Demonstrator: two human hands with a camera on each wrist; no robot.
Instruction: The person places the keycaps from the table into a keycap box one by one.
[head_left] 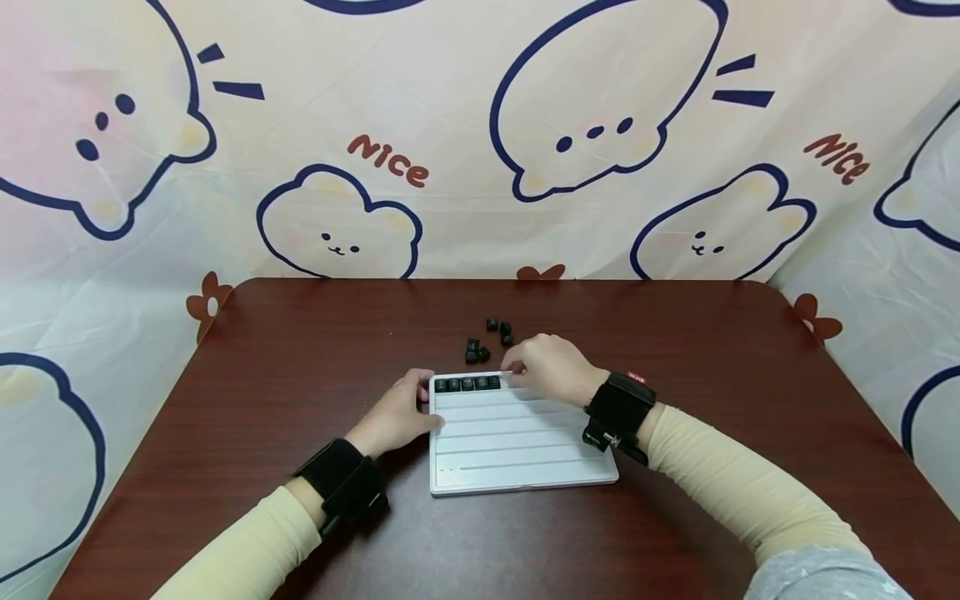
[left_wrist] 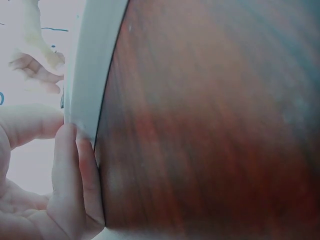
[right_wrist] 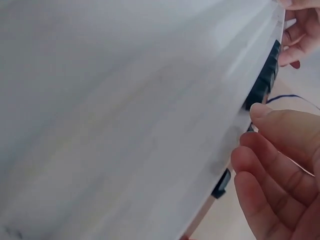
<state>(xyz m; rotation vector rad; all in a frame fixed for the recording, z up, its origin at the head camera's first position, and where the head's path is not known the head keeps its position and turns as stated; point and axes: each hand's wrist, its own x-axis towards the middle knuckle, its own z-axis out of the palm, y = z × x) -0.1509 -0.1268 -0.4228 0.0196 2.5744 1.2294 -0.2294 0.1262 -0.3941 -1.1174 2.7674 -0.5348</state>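
A white ridged tray (head_left: 517, 446) lies on the table with a row of several black keycaps (head_left: 468, 383) in its top left groove. My left hand (head_left: 397, 417) grips the tray's left edge, thumb over the rim and fingers at the side, as the left wrist view shows. My right hand (head_left: 555, 367) is over the tray's far edge, just right of the row. In the right wrist view its thumb (right_wrist: 265, 114) comes right to the row's end. The other fingers (right_wrist: 255, 185) are loosely bent, with a gap between them and the thumb.
Beyond the tray several loose black keycaps (head_left: 472, 344) lie on the dark red-brown table (head_left: 330, 342). One of them, a keycap (right_wrist: 221, 184), shows past the tray's edge in the right wrist view. A printed cloth (head_left: 465, 217) hangs behind the table.
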